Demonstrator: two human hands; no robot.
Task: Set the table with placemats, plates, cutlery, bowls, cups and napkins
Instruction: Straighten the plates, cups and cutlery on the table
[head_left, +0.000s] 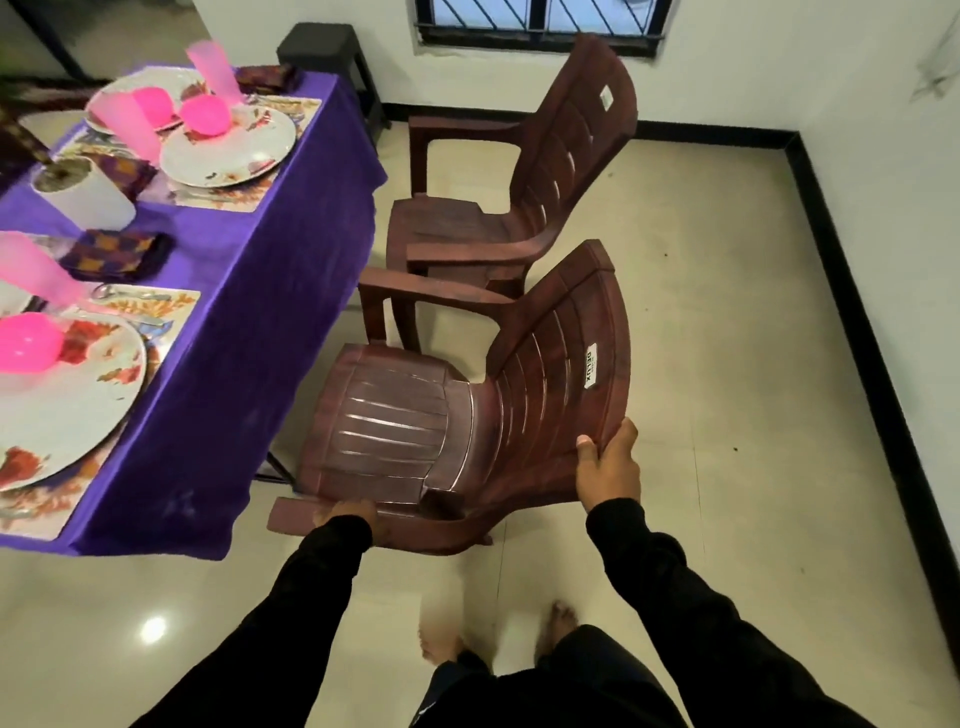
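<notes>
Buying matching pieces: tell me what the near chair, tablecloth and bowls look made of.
Near chair: moulded plastic, brown wood-grain finish, glossy slats.
Tablecloth: purple fabric, probably velvety; it drapes softly.
Bowls: likely translucent pink plastic, smooth and shiny.

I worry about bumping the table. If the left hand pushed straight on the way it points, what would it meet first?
Probably the purple tablecloth hanging at the table edge: the left hand grips the near chair armrest and points that way. Depth is unclear.
</notes>
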